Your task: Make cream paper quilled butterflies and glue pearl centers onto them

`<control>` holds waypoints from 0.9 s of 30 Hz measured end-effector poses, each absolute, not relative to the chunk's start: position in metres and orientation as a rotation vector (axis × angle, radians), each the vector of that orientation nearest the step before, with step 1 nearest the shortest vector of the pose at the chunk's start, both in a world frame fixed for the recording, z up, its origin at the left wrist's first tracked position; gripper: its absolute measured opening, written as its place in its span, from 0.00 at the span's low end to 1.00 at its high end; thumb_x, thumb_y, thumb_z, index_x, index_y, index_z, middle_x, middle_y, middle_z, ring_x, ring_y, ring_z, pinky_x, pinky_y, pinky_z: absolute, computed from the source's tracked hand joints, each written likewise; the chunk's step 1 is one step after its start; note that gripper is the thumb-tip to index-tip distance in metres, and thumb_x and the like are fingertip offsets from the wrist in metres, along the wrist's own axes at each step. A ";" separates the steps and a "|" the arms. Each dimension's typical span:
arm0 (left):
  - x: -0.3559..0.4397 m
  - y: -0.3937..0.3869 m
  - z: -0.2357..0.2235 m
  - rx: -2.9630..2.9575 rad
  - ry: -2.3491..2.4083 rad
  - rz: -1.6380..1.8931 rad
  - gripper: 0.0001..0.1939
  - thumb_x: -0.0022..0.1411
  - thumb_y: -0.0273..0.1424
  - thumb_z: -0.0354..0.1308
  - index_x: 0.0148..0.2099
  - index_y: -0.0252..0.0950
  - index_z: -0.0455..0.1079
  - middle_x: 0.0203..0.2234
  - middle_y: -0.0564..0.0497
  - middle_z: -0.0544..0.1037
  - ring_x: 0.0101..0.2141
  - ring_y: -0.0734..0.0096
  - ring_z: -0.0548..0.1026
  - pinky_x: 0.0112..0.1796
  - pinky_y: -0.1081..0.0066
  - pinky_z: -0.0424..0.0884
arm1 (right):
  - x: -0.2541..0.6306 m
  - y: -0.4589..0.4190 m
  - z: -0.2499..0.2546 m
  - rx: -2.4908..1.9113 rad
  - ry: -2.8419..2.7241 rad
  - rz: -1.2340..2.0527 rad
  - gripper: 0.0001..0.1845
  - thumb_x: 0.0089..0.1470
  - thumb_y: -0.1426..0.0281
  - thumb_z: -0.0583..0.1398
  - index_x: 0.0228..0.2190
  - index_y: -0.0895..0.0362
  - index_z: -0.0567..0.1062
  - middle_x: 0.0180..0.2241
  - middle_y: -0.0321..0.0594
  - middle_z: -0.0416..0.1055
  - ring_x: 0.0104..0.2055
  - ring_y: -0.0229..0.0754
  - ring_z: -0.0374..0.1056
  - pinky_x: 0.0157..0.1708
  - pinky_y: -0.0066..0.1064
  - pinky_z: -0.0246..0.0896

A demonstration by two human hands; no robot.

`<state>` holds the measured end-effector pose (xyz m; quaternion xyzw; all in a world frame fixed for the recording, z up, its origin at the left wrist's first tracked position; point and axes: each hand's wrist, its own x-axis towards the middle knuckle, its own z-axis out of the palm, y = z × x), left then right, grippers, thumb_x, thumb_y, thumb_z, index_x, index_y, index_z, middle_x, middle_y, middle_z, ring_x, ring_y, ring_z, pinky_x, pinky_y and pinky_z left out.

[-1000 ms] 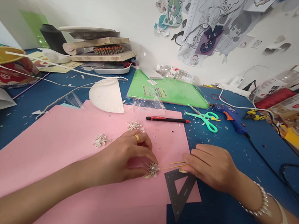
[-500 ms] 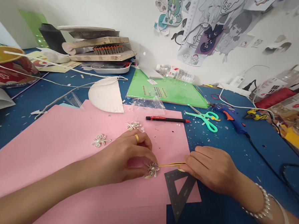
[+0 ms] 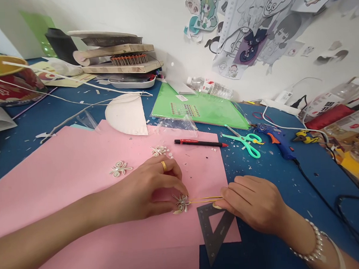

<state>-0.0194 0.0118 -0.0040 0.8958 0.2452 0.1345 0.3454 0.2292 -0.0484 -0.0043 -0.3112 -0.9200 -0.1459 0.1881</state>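
Note:
My left hand (image 3: 154,188) pinches a small white coiled ornament (image 3: 182,203) with a bead at its middle, thumb and forefinger on either side, against the pink paper (image 3: 64,188). From the right, my right hand (image 3: 252,203) is closed on a pair of yellow tweezers (image 3: 205,199), whose thin tips reach the ornament's edge. Beneath the tweezers lies a dark set square (image 3: 210,237), partly under my right fingertips. Two similar ornaments rest farther back: one coiled piece (image 3: 120,168) to the left, another coiled piece (image 3: 158,151) just behind my left hand beside loose white beads (image 3: 170,154).
Behind the hands are a black-and-red pen (image 3: 199,143), turquoise scissors (image 3: 244,139), a blue glue gun (image 3: 277,141) with a trailing cord, and a white half disc (image 3: 127,115). A green packet (image 3: 202,109), a bottle (image 3: 210,88) and stacked boards (image 3: 122,68) stand along the wall.
The tips of the tweezers press together half a second ago and are slightly apart again now. My right hand has shifted slightly down; my left hand keeps its hold on the ornament.

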 end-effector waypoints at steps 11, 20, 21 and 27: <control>-0.020 0.012 -0.002 2.325 0.619 0.313 0.07 0.55 0.29 0.60 0.38 0.43 0.74 0.34 0.51 0.69 0.36 0.67 0.67 0.40 0.68 0.62 | 0.228 -0.048 -0.003 -0.877 -2.592 -0.394 0.16 0.60 0.68 0.52 0.21 0.58 0.68 0.17 0.34 0.63 0.21 0.37 0.52 0.22 0.31 0.42; -0.020 0.013 -0.002 2.329 0.624 0.295 0.07 0.56 0.30 0.60 0.39 0.43 0.74 0.35 0.51 0.69 0.36 0.66 0.67 0.40 0.68 0.62 | 0.229 -0.048 -0.003 -0.877 -2.602 -0.397 0.17 0.59 0.69 0.53 0.19 0.58 0.67 0.16 0.34 0.63 0.21 0.37 0.52 0.22 0.31 0.43; -0.020 0.013 -0.002 2.328 0.625 0.293 0.07 0.56 0.30 0.60 0.39 0.43 0.74 0.35 0.51 0.69 0.36 0.66 0.67 0.40 0.68 0.62 | 0.229 -0.048 -0.003 -0.876 -2.600 -0.396 0.17 0.59 0.69 0.53 0.19 0.58 0.67 0.16 0.34 0.63 0.21 0.37 0.52 0.22 0.31 0.43; -0.020 0.013 -0.003 2.333 0.626 0.307 0.07 0.55 0.29 0.60 0.39 0.43 0.74 0.34 0.51 0.69 0.36 0.66 0.67 0.40 0.68 0.61 | 0.229 -0.047 -0.004 -0.862 -2.591 -0.375 0.16 0.59 0.70 0.53 0.20 0.58 0.67 0.17 0.34 0.64 0.21 0.36 0.53 0.22 0.31 0.43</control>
